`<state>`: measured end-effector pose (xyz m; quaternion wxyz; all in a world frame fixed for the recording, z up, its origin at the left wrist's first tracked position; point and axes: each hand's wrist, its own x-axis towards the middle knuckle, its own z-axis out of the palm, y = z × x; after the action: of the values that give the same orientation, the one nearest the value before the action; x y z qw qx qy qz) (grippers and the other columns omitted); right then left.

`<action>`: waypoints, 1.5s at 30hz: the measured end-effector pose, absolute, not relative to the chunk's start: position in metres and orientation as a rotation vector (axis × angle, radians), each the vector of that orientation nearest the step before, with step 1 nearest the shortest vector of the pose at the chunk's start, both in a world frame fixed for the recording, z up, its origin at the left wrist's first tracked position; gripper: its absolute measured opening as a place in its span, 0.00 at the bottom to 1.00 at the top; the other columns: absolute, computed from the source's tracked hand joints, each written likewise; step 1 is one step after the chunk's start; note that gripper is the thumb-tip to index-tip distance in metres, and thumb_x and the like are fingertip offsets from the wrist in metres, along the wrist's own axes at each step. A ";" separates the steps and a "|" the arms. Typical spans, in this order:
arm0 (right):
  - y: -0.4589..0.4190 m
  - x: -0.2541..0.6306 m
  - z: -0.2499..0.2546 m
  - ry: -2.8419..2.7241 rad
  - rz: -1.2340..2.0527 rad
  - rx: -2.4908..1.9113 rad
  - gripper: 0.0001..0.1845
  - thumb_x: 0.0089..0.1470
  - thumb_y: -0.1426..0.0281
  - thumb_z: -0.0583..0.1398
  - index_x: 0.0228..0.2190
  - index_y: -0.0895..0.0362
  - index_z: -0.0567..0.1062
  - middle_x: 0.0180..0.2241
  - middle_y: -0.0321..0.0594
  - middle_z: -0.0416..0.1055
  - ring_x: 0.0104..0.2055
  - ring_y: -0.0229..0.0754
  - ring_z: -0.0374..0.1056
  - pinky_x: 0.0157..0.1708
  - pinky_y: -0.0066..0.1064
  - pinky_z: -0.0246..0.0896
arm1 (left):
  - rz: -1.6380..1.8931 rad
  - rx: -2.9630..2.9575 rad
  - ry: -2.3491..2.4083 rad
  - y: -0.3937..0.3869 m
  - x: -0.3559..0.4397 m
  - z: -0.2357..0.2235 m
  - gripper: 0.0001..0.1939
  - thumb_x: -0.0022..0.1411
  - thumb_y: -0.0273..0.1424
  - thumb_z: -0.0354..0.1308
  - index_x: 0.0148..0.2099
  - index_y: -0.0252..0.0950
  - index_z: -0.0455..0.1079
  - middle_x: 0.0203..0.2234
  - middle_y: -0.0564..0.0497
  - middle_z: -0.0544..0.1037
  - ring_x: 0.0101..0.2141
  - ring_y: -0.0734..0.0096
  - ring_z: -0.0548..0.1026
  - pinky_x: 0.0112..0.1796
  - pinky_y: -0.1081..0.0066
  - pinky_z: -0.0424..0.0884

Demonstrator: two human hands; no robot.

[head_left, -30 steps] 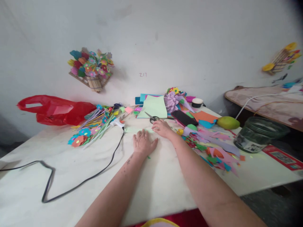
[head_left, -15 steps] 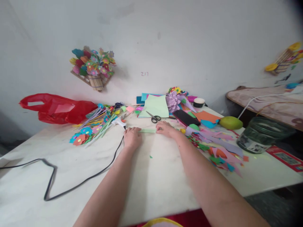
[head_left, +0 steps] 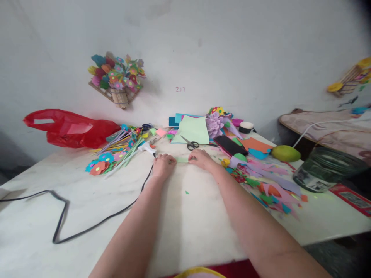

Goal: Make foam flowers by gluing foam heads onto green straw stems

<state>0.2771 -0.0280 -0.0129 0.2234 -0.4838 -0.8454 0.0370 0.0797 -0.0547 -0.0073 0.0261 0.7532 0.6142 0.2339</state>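
A second ago the left hand (head_left: 164, 166) lay flat with its fingers spread on the pale green strip (head_left: 182, 159) and its thumb stuck out toward the right hand (head_left: 200, 159); now it is farther left, its fingers drawn together and bent down over the strip's left end. The right hand, which then reached close under the scissors (head_left: 192, 145), is now a little clear of them and bent over the strip's right end. Compared with half a second ago, the hands are nearer each other, and less of the strip shows between them. The scissors lie on the same spot, partly across the front edge of the large green sheet (head_left: 194, 130)

The strip lies on the table (head_left: 185, 227), running sideways from one hand to the other, with its middle bare and both ends covered by fingers. Each hand is nearly closed and touches its end of the strip, but the fingertips are hidden, so I cannot tell whether they pinch the paper or only press on it

The white glue gun (head_left: 147, 148) lies just beyond the left hand, its black cord (head_left: 104, 216) trailing over the table to the left. Just beyond the right hand are the scissors, and farther right lie the phone (head_left: 231, 145) and a spread of colored scraps (head_left: 268, 185)
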 end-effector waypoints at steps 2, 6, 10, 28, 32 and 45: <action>-0.026 0.273 -0.017 -2.295 0.110 -1.324 0.03 0.45 0.70 0.60 0.25 0.56 0.75 0.30 0.38 0.69 0.35 0.39 0.63 0.35 0.28 0.53 | 0.726 2.333 1.883 -0.054 0.079 -0.007 0.10 0.53 0.34 0.51 0.33 0.40 0.73 0.34 0.50 0.75 0.39 0.62 0.67 0.42 0.63 0.59; -0.024 0.272 -0.020 -2.239 0.179 -1.307 0.02 0.45 0.71 0.61 0.23 0.57 0.74 0.29 0.37 0.68 0.32 0.36 0.62 0.32 0.26 0.53 | 0.768 2.359 1.837 -0.050 0.077 -0.010 0.09 0.52 0.36 0.53 0.33 0.41 0.73 0.35 0.50 0.75 0.42 0.61 0.66 0.45 0.62 0.57; -0.025 0.272 -0.018 -2.240 0.237 -1.289 0.04 0.45 0.74 0.60 0.21 0.58 0.72 0.28 0.36 0.68 0.31 0.35 0.63 0.32 0.25 0.53 | 0.782 2.364 1.808 -0.046 0.075 -0.012 0.09 0.51 0.37 0.54 0.33 0.41 0.73 0.34 0.51 0.75 0.42 0.62 0.66 0.45 0.62 0.57; -0.021 0.277 -0.021 -2.348 0.226 -1.168 0.03 0.44 0.74 0.60 0.21 0.57 0.72 0.33 0.39 0.71 0.41 0.41 0.62 0.42 0.31 0.54 | 0.761 2.448 1.644 -0.045 0.074 -0.011 0.07 0.50 0.37 0.57 0.30 0.40 0.72 0.32 0.53 0.75 0.39 0.66 0.67 0.44 0.65 0.58; -0.018 0.273 -0.024 -2.348 0.225 -1.165 0.01 0.43 0.73 0.62 0.23 0.57 0.73 0.33 0.38 0.70 0.39 0.40 0.63 0.42 0.31 0.54 | 0.737 2.404 1.661 -0.044 0.074 -0.011 0.07 0.50 0.35 0.56 0.30 0.39 0.72 0.32 0.52 0.75 0.39 0.66 0.68 0.43 0.66 0.59; -0.016 0.269 -0.026 -2.298 0.287 -1.162 0.05 0.44 0.74 0.61 0.19 0.59 0.72 0.32 0.39 0.71 0.37 0.38 0.64 0.40 0.30 0.55 | 0.759 2.444 1.646 -0.045 0.074 -0.012 0.08 0.50 0.38 0.56 0.31 0.40 0.72 0.33 0.52 0.74 0.40 0.65 0.67 0.44 0.65 0.57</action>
<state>0.2688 -0.0165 -0.0258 0.2719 -0.4317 -0.8534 0.1067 0.0742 -0.0455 -0.0116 0.0493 0.8022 0.5403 0.2491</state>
